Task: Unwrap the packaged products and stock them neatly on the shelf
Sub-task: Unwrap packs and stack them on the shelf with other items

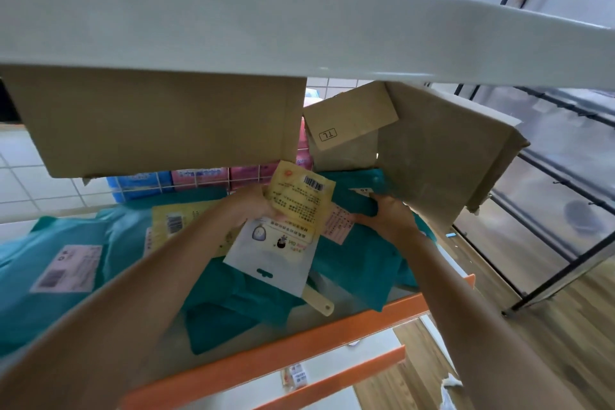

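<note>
Over the shelf (299, 341), grips a yellow packet (299, 200) in the left hand (253, 205), white packet (271, 253) just beneath, and clutches a teal bag (352, 263) by its edge with the right hand (389, 218). Looks mid-unwrapping; next calls for emptying that bag, then laying packets down neatly.

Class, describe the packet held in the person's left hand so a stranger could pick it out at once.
Find the orange-edged shelf heaped with teal mailer bags. Near its middle, under the big cardboard box, the left hand holds up a yellow packet. Only this one is lifted, barcode at its top; the other yellow packet lies flat further left.
</note>
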Demonstrator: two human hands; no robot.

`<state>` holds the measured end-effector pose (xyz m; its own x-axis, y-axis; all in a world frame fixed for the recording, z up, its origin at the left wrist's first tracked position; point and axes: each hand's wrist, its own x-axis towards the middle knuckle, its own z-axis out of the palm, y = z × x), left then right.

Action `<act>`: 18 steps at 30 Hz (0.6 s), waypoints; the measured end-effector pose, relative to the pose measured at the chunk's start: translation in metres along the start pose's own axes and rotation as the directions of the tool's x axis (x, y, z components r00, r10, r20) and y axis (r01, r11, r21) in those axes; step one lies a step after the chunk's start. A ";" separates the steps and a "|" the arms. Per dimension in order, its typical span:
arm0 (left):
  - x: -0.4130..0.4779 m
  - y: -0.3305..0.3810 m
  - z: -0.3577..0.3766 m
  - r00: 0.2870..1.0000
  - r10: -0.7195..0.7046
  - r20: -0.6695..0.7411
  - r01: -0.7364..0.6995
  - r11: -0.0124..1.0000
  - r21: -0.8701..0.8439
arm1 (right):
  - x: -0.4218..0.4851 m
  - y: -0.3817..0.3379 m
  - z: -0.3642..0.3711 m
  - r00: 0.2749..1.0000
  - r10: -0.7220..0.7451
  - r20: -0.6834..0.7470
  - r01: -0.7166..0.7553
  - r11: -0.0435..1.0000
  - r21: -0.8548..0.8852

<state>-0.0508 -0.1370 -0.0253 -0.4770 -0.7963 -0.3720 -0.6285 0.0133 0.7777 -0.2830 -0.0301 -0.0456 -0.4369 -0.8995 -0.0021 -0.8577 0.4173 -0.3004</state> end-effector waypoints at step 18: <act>-0.069 -0.043 -0.066 0.954 0.046 -0.295 -0.104 0.977 -0.186 | -0.014 -0.019 0.004 1.000 -0.003 0.011 0.003 1.000 0.014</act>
<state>0.0497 -0.1226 0.0004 -0.3029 -0.9378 -0.1698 -0.4501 -0.0163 0.8928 -0.2591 -0.0262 -0.0438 -0.4315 -0.9020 -0.0116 -0.8549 0.4130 -0.3141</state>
